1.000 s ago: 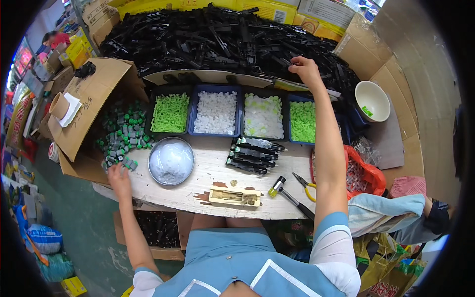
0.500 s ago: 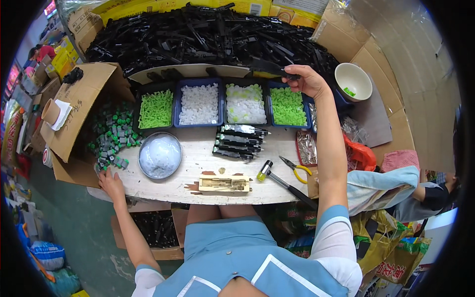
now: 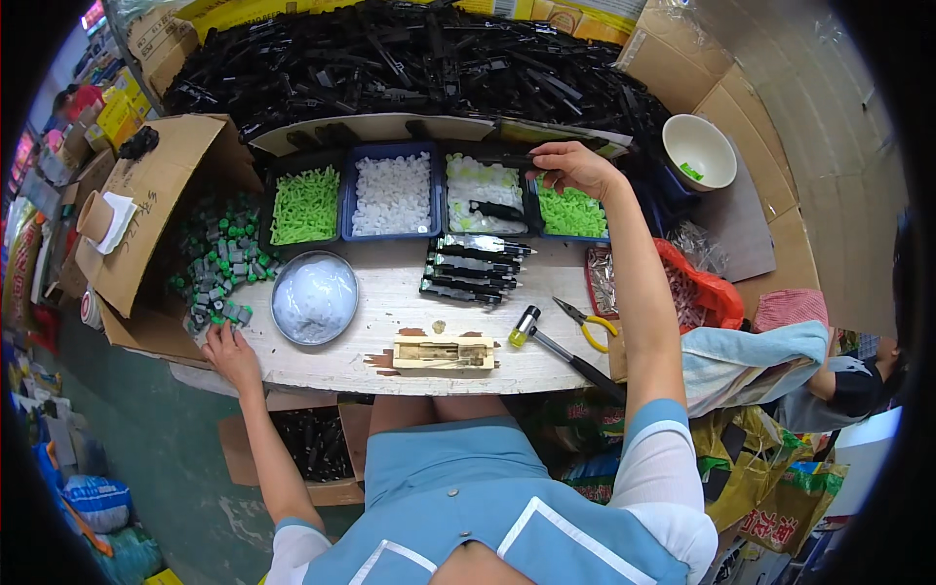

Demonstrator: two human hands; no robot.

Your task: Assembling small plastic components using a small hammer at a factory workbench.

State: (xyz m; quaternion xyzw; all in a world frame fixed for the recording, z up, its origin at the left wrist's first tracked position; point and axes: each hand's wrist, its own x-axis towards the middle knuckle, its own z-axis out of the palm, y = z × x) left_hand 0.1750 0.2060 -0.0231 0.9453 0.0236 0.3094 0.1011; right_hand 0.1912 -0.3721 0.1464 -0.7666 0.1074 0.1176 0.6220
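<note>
My right hand (image 3: 582,169) is raised over the row of trays, its fingers pinching a long black plastic part (image 3: 504,160) that points left. A second dark shape (image 3: 497,211) shows above the tray of white and pale green pieces (image 3: 471,182); whether it belongs to the same part I cannot tell. At the table's left edge my left hand (image 3: 233,358) reaches with stretched fingers to the near side of a heap of small grey-and-green pieces (image 3: 216,255). Its fingertips meet the nearest pieces. Several black assembled parts (image 3: 473,268) lie stacked mid-table.
A cream jig block (image 3: 444,353) sits at the front edge, beside a hammer (image 3: 565,361) and yellow-handled pliers (image 3: 587,322). A round metal dish (image 3: 316,298) stands left. Behind the trays rises a black parts pile (image 3: 409,73). A white bowl (image 3: 699,153) is at far right.
My right hand has moved left and slightly down, bringing the black part over the trays. My left hand has shifted a little right and up against the grey-and-green pieces.
</note>
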